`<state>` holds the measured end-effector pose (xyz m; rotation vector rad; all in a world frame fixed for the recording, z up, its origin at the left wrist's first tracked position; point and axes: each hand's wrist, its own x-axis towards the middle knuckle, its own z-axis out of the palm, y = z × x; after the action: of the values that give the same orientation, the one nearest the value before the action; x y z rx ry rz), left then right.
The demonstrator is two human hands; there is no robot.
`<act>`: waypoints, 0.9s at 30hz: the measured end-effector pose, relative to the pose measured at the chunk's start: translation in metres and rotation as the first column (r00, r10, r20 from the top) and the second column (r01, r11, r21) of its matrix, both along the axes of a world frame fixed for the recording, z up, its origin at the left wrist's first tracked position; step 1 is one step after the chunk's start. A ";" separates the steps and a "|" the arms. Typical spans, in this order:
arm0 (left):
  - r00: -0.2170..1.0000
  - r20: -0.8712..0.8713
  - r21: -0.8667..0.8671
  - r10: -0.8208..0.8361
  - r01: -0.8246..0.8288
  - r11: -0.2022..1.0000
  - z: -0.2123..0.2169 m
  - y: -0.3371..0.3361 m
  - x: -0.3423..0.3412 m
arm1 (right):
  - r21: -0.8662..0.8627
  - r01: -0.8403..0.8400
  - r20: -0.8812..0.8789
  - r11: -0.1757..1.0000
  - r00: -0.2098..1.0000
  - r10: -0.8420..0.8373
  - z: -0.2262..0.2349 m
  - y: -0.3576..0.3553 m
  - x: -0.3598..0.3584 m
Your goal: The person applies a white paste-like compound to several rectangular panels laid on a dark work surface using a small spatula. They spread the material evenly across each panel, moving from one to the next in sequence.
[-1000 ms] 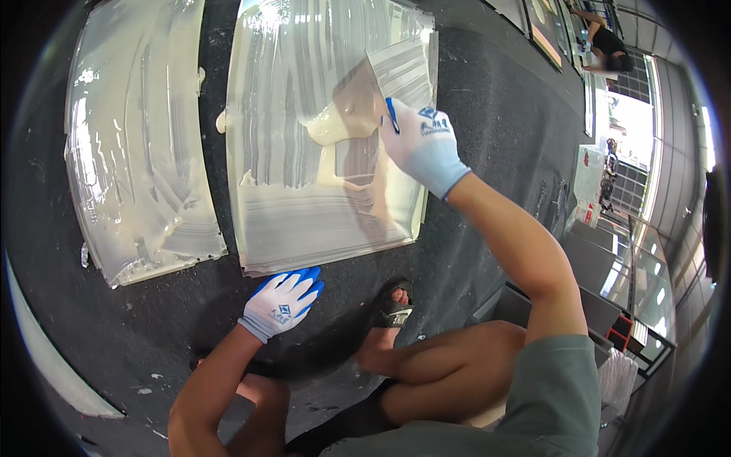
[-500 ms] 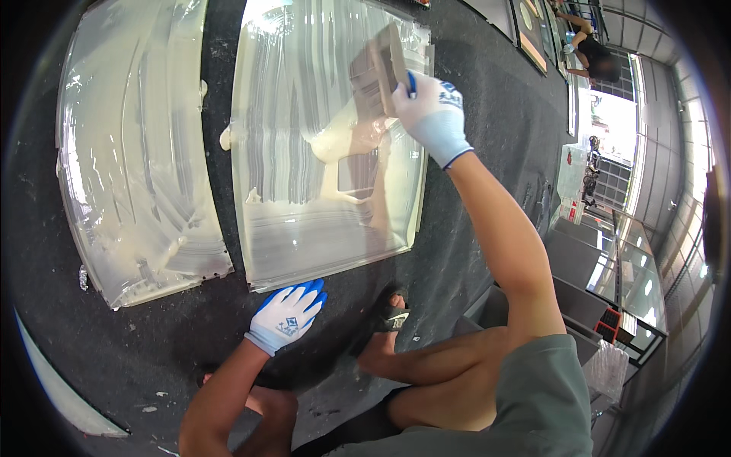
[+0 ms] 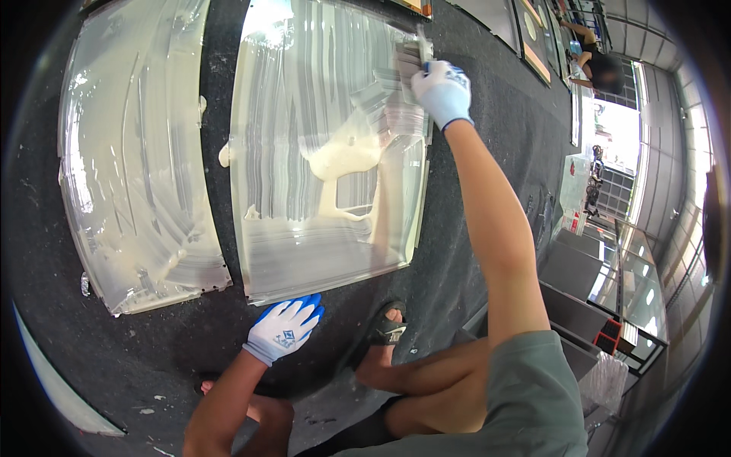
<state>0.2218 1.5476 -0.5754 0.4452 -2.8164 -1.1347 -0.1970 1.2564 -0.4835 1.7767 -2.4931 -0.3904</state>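
In my right hand (image 3: 444, 91), which wears a white and blue glove, is a flat-bladed spreader (image 3: 425, 46). Its blade is at the far right edge of a shiny sheet (image 3: 304, 251) smeared with a thin cream-coloured coating in streaks. A thicker cream puddle (image 3: 346, 158) lies on the sheet's right half, with an outlined bare patch below it. My left hand (image 3: 283, 332), gloved alike, has its fingers stretched out just below the sheet's near edge and holds nothing. Whether its fingertips touch the edge I cannot tell.
A second coated sheet (image 3: 145, 190) lies to the left, past a narrow dark gap. Both are on a dark, stained surface (image 3: 480, 190). My sandalled foot (image 3: 388, 326) is close to the near edge. Panels and a glass-topped rack (image 3: 640, 266) stand right; another person (image 3: 601, 70) is far right.
My right hand and the spreader have moved farther away and slightly right, to the sheet's far right edge. My left hand has shifted a little lower in view, with its fingers still stretched out.
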 end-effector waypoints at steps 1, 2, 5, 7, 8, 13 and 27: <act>1.000 -0.004 -0.014 -0.001 0.001 1.000 0.000 0.000 0.000 | 0.059 -0.105 0.048 0.993 0.994 0.103 0.000 -0.001 -0.002; 1.000 -0.004 -0.023 0.002 -0.002 1.000 0.000 -0.001 -0.001 | 0.086 -0.114 0.085 0.990 0.991 0.107 -0.001 -0.001 -0.004; 0.998 -0.018 0.018 0.061 -0.060 0.998 0.003 0.000 -0.003 | -0.089 0.170 0.093 0.981 0.982 -0.162 -0.004 0.000 -0.005; 0.995 -0.049 -0.029 0.092 -0.094 0.995 0.003 -0.002 -0.002 | -0.047 0.042 0.001 0.998 0.999 -0.042 -0.004 0.005 0.003; 0.998 -0.045 -0.038 0.053 -0.055 0.998 0.003 -0.003 -0.001 | -0.033 -0.036 -0.014 0.999 0.999 0.036 -0.005 0.010 0.011; 0.997 -0.058 -0.039 0.043 -0.045 0.998 -0.002 0.000 0.000 | -0.041 -0.126 0.223 0.991 0.966 0.132 0.022 0.051 0.029; 0.986 -0.132 -0.013 0.104 -0.107 0.994 -0.023 0.025 0.005 | 0.266 0.219 0.657 0.939 0.672 -0.343 0.018 0.113 0.160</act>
<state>0.2270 1.5722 -0.5983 0.4923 -2.6552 -1.0730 -0.0366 1.3695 -0.4655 1.8393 -3.3741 0.1216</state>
